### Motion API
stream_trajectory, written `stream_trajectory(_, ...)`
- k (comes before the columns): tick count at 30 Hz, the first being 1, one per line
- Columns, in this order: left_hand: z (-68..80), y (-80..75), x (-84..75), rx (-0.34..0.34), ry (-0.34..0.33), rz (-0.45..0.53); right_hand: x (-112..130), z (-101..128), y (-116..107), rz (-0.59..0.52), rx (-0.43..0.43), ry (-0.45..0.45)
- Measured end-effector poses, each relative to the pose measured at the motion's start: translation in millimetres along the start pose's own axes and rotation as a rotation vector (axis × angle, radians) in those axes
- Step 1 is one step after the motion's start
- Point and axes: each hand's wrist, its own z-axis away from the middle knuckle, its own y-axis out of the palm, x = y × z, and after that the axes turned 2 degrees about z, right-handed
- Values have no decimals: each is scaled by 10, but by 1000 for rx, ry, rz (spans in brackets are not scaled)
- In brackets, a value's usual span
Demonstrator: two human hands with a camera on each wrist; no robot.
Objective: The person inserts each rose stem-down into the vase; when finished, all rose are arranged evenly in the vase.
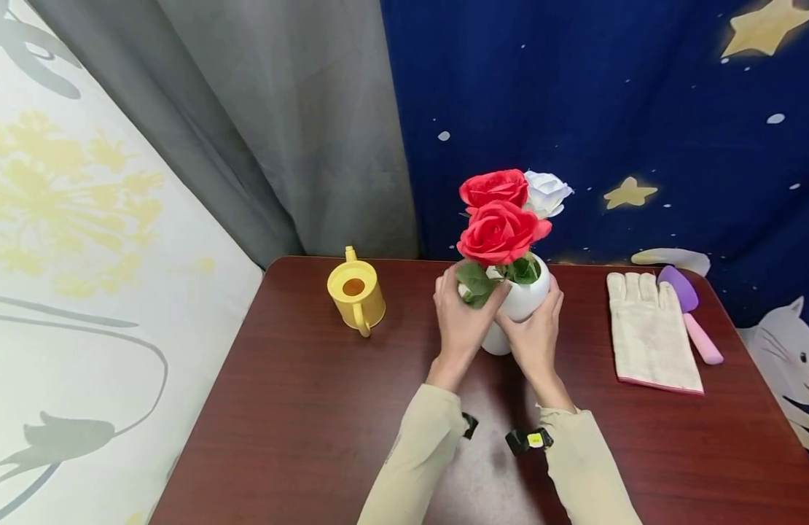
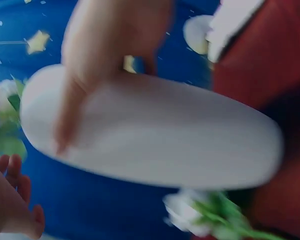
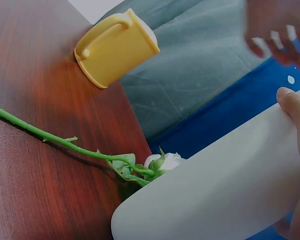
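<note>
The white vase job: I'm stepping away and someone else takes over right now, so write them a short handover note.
Left hand and right hand both grip the white vase, which sits mid-table.
In the vase: two red roses and one white rose.
One more white rose lies on the table behind the vase.
Yellow watering can stands to the left; cloth glove and purple trowel lie to the right.
Done: three stems are in. Left: probably the loose stem.
</note>
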Motion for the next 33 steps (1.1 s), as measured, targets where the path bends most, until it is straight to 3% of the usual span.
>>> stream_trajectory(4, 293, -228, 351, 67, -62, -40, -4, 4, -5, 5, -3, 10)
stream_trajectory(8, 567, -436, 725, 185, -242, -124, 14, -4, -9, 12, -18, 23)
stream_trajectory(11, 701, -497, 928, 323, -382, -200, 23, -2, -16, 17, -36, 42)
stream_trajectory(14, 745, -469, 1050, 423, -455, -241, 20, 10, 5, 28, -56, 60)
stream_trajectory(17, 720, -379, 1132, 443, -466, -289, 2, 34, 57, 34, -89, 48)
stream_trajectory(23, 619, -178, 1248, 430, -413, -458, -8, 70, 104, 35, -124, 20)
stream_trajectory(28, 580, -123, 1298, 382, -417, -519, -29, 33, -27, 67, 14, 28)
stream_trajectory(33, 571, -127, 1339, 397, -419, -516, -84, -111, -274, 13, 205, -74)
